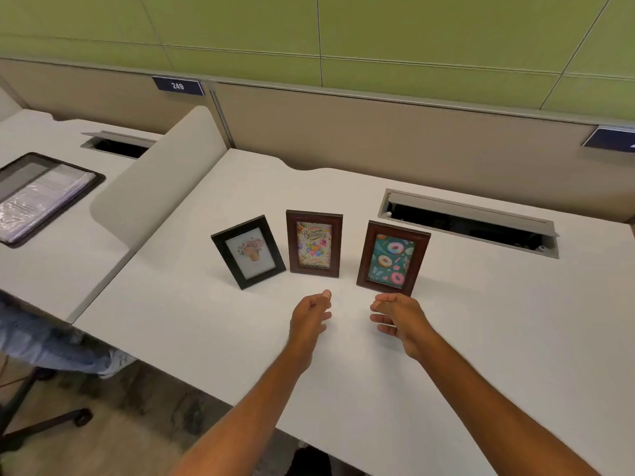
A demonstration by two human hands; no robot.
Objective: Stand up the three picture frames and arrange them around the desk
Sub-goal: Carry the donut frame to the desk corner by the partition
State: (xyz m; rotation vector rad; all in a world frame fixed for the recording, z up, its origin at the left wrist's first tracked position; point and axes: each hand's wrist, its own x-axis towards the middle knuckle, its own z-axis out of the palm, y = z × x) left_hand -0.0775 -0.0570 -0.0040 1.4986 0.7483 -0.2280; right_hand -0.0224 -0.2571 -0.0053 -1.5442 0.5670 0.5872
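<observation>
Three picture frames stand upright in a row on the white desk. On the left is a black frame with a flower picture, turned slightly. A brown frame with a birthday card stands in the middle. At the right, a brown frame shows donuts on teal. My left hand hovers just in front of the middle frame, fingers loosely curled, holding nothing. My right hand is just below the donut frame's bottom edge, fingers apart and empty, touching no frame.
An open cable tray slot lies at the desk's back right. A curved grey divider separates a neighbouring desk with a dark folder of papers. A beige partition wall runs behind. A person's leg and an office chair base are at lower left.
</observation>
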